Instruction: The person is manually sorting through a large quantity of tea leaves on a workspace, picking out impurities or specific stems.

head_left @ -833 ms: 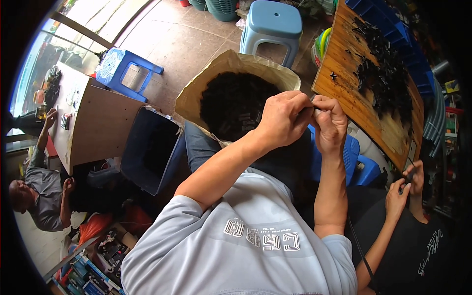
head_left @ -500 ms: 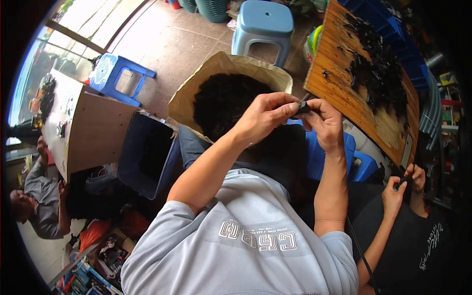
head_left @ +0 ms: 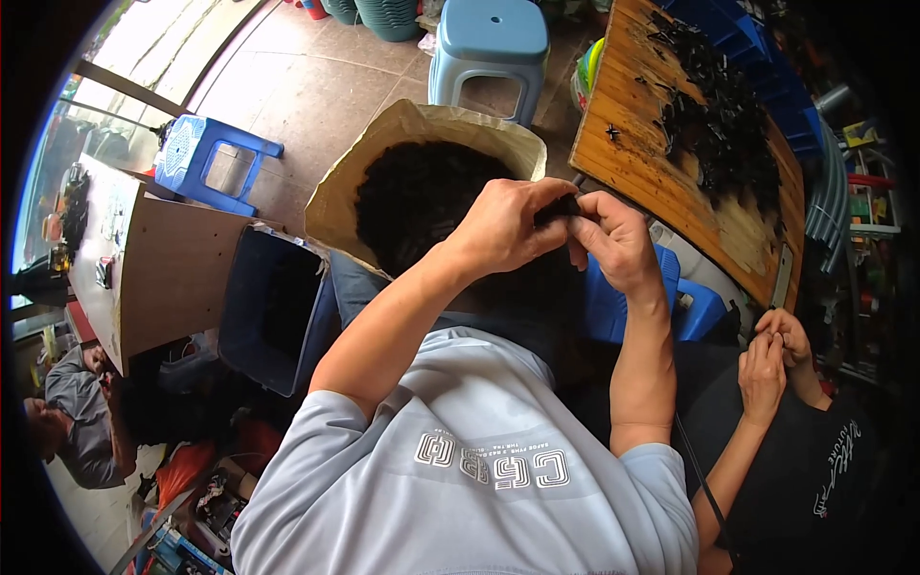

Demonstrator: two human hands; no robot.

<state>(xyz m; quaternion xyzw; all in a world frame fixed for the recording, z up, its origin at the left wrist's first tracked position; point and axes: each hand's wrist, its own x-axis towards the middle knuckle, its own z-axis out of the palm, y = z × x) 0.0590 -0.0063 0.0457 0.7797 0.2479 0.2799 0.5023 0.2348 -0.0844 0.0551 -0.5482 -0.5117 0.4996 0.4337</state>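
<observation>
My left hand (head_left: 503,228) and my right hand (head_left: 618,240) meet in front of my chest, fingertips pinched together. Between them is a small black part (head_left: 565,205), mostly covered by my fingers, so its exact kind does not show. Both hands are closed on it. Below and to the left of them stands an open beige sack (head_left: 335,177) holding a heap of small black pieces (head_left: 412,192). Beyond my right hand, a wooden tabletop (head_left: 623,101) carries a scattered pile of similar black parts (head_left: 724,139).
A light blue stool (head_left: 494,43) stands beyond the sack, a darker blue stool (head_left: 216,163) to the left. A dark blue bin (head_left: 259,355) is beside my left leg. At right, a co-worker's hands (head_left: 771,355) are close together; another person (head_left: 81,412) is at far left.
My hands have drawn tighter around the black part, hiding more of it. The whole view has shifted slightly. The co-worker's hands at right have come together.
</observation>
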